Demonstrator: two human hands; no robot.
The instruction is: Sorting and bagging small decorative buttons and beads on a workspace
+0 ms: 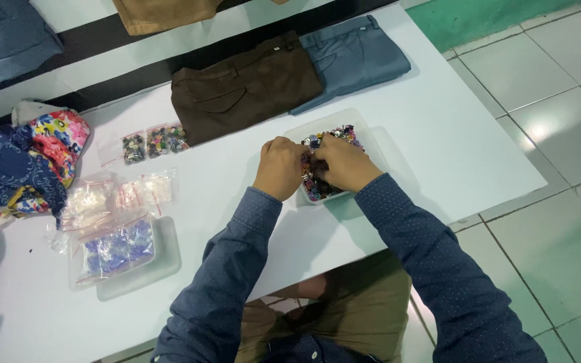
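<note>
Both hands are digging in the clear tray (364,138) of mixed buttons (317,185) mid-table — left hand (279,167) and right hand (344,163) curled over the pile, can't tell what they're pinching — brown trousers (243,91) lying just behind.

tray (364,138) – clear plastic | buttons (317,188) – glossy | table (438,154) – smooth, matt white | trousers (243,91) – cloth

There was just one camera, worn on the person's head. It looked almost straight down from high up at the white table (438,134), close enough to see both arms. The floor tiles (559,87) showed off on the right side.
</note>
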